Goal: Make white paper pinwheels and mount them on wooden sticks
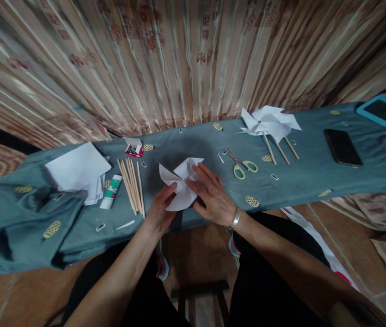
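Observation:
A white paper pinwheel (pixel 184 193) with folded blades is between my hands near the table's front edge; no stick shows on it. My left hand (pixel 160 206) is closed on its lower left blade, the thumb on top of the paper. From the right, my right hand (pixel 215 195) grips the pinwheel, with one fingertip close to its centre and the others over the right blade. What lies under the paper is hidden. To the left lie several wooden sticks (pixel 132 186). Scissors (pixel 242 164) with yellow-green handles rest to the right.
A small red box of metal pins (pixel 134 149), a glue stick (pixel 111 191) and white paper sheets (pixel 77 168) lie left. Finished pinwheels on sticks (pixel 271 122), a phone (pixel 343 146) and a blue-framed tablet (pixel 385 110) are right. A curtain (pixel 186 59) hangs behind the cloth-covered table (pixel 315 181).

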### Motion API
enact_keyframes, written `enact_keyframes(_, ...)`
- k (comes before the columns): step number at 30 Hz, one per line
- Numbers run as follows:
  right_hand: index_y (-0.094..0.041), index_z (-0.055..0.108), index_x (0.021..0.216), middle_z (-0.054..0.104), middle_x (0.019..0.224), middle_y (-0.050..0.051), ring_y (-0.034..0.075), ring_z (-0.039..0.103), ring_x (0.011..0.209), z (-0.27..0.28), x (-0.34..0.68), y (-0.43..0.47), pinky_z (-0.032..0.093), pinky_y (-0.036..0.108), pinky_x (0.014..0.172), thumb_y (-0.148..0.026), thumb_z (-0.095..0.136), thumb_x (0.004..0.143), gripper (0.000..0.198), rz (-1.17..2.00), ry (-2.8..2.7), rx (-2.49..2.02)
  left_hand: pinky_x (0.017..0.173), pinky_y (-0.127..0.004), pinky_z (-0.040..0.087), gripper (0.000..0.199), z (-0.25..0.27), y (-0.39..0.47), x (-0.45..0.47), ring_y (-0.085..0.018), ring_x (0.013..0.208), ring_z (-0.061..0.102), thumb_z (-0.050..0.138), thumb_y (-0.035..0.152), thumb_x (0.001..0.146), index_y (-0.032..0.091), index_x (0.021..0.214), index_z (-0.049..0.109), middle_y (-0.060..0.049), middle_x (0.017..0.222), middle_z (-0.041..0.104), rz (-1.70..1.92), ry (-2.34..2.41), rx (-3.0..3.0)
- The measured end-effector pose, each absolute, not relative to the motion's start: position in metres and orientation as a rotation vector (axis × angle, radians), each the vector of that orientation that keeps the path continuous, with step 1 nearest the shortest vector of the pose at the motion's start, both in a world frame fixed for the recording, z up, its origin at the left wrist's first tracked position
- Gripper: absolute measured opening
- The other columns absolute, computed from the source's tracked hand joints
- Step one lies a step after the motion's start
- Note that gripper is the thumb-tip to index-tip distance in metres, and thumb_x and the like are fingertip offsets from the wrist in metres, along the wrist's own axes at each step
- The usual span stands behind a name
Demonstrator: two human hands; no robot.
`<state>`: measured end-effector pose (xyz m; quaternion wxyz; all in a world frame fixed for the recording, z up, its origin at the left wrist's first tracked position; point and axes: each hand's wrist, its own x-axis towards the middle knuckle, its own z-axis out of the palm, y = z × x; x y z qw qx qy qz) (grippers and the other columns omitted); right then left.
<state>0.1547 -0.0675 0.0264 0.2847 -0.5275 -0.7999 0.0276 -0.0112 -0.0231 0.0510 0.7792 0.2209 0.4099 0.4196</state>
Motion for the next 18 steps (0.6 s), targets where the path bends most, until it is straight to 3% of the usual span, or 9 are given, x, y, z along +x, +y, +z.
enact_keyframes(5, -0.02, 0.041, 0.143, 0.025, 0.161, 0.016, 0.035, 0.018, 0.15, 0.032, 0.15, -0.073, 0.032, 0.058, 0.11, -0.024, 0.055, 0.085, 0.06, 0.01, -2.145, -1.373, 0.072, -0.027, 0.054, 0.046, 0.056, -0.021, -0.01, -0.02, 0.077, 0.072, 0.091, 0.029, 0.052, 0.011, 0.091, 0.075, -0.008, 0.089, 0.078, 0.893, 0.908, 0.602)
enact_keyframes(10, -0.02, 0.038, 0.145, 0.024, 0.161, 0.017, 0.036, 0.017, 0.15, 0.035, 0.146, -0.077, 0.035, 0.058, 0.108, -0.03, 0.054, 0.087, 0.061, 0.067, -2.125, -1.352, 0.068, -0.023, 0.052, 0.041, 0.056, -0.021, -0.008, -0.014, 0.067, 0.068, 0.093, 0.025, 0.05, 0.012, 0.084, 0.076, -0.006, 0.085, 0.078, 0.934, 0.939, 0.598)
enact_keyframes(18, -0.025, 0.041, 0.146, 0.012, 0.166, 0.007, 0.034, 0.012, 0.153, 0.041, 0.15, -0.082, 0.023, 0.059, 0.119, -0.032, 0.048, 0.093, 0.054, 0.288, -1.996, -1.244, 0.067, -0.024, 0.051, 0.04, 0.051, -0.02, -0.007, -0.015, 0.068, 0.068, 0.093, 0.026, 0.049, 0.012, 0.082, 0.076, -0.007, 0.084, 0.078, 0.948, 0.938, 0.604)
